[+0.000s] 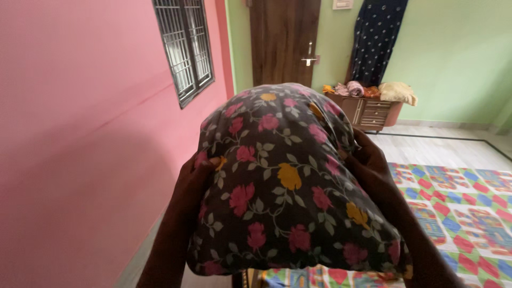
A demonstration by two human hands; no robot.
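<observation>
Both hands, left hand [194, 178] and right hand [373, 165], were closed on the sides of a dark floral-print fabric pillow [282, 181], held raised. Its cover appeared fully on. Beyond stood a brown wooden door [282, 37].

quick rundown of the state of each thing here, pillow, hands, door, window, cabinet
floral pillow: lifted, gripped on both sides
left hand: pressed on the pillow's left side
right hand: pressed on its right side
wooden door: shut
barred window: panes look shut
low cabinet: drawers shut, folded cloths piled on top
patchwork sheet: spread flat
dark dotted cloth: hanging on the wall
</observation>
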